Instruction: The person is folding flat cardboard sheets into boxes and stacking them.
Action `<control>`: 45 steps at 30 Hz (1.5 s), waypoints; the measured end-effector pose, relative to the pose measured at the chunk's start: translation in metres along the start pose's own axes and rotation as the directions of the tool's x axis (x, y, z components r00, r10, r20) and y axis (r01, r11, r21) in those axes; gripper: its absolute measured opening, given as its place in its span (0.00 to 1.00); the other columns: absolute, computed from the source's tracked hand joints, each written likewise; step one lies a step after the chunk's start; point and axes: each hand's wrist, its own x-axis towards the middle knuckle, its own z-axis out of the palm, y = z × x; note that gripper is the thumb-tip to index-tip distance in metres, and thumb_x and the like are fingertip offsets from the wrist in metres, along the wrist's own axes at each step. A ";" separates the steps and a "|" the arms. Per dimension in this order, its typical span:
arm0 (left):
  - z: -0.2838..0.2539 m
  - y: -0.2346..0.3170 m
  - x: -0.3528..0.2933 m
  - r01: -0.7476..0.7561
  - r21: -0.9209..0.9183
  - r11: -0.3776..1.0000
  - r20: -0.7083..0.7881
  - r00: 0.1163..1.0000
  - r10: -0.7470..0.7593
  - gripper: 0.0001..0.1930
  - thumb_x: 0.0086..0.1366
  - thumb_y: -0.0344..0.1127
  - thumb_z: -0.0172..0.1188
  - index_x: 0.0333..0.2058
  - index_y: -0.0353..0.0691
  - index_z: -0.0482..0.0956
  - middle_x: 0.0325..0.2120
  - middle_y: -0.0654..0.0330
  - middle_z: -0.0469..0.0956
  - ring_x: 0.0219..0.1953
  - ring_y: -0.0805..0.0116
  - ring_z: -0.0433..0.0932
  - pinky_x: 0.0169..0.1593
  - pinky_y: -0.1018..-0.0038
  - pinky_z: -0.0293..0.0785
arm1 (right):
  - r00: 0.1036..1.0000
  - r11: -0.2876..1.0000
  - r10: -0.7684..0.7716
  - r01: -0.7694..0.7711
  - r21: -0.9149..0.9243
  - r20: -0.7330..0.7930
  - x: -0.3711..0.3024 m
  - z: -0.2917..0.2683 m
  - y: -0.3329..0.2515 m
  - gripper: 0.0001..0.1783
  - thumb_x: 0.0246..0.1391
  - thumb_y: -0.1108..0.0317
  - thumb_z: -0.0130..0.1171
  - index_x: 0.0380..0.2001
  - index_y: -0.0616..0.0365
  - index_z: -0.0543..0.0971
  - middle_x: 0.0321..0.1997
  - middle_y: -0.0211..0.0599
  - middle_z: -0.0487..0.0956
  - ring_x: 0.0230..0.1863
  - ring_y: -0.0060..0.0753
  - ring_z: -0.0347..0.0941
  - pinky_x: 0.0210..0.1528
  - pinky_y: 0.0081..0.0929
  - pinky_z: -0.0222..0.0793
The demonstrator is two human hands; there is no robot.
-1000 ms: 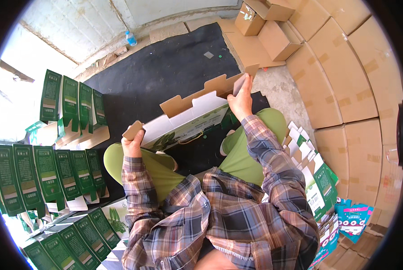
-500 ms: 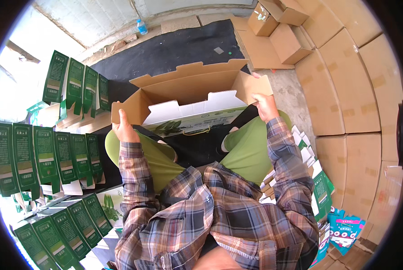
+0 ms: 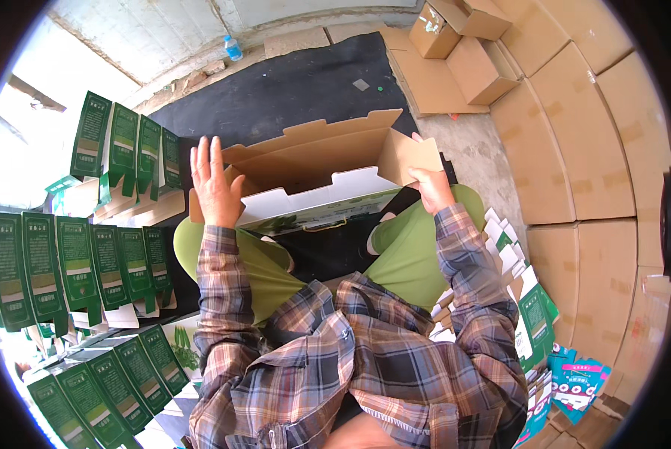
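An open-topped cardboard carton [image 3: 328,206] stands in front of my knees, brown inside, its near wall white and green outside with a yellow handle. Its flaps are raised and the inside lies in shadow. My left hand [image 3: 217,187] is open at the carton's left end, fingers stretched out and pointing away from me, over the left side flap. My right hand [image 3: 432,183] grips the brown right side flap [image 3: 412,155], thumb on the inner face and the fingers mostly hidden behind it.
Green printed boxes [image 3: 75,262] stand in several rows on the left. Large brown cartons [image 3: 537,150] are stacked along the right, with open cardboard boxes [image 3: 474,71] at the far right. A blue bottle [image 3: 233,49] stands by the wall beyond the black mat [image 3: 275,93].
My left hand has let go of the left side flap, and its fingers have straightened out. The right hand still holds its flap, a little lower and further left, and the carton has tilted slightly.
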 end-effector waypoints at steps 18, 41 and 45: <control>0.019 -0.022 -0.024 -0.213 -0.189 0.959 0.459 0.844 0.278 0.18 0.41 0.31 0.69 0.35 0.48 0.81 0.34 0.63 0.73 0.44 0.59 0.70 0.52 0.62 0.64 | 0.995 0.985 -0.096 0.097 -0.139 0.012 -0.010 -0.007 0.004 0.35 0.50 0.80 0.48 0.63 0.64 0.55 0.66 0.36 0.59 0.64 0.27 0.57 0.64 0.23 0.51; -0.019 -0.021 -0.093 0.183 -0.854 0.488 0.154 0.983 -0.100 0.39 0.60 0.53 0.56 0.62 0.37 0.54 0.54 0.54 0.68 0.57 0.61 0.64 0.61 0.66 0.56 | 0.910 0.500 -0.032 0.372 -0.782 0.413 -0.002 0.012 -0.001 0.23 0.56 0.56 0.54 0.50 0.60 0.74 0.65 0.41 0.61 0.66 0.41 0.56 0.64 0.33 0.53; 0.008 -0.017 -0.081 0.185 -0.544 0.819 0.256 0.966 -0.048 0.32 0.53 0.32 0.60 0.58 0.38 0.64 0.45 0.56 0.74 0.48 0.59 0.69 0.56 0.66 0.62 | 0.933 0.565 -0.049 0.321 -0.760 0.357 -0.003 0.017 -0.002 0.20 0.56 0.59 0.53 0.47 0.60 0.75 0.63 0.42 0.64 0.60 0.43 0.63 0.60 0.33 0.58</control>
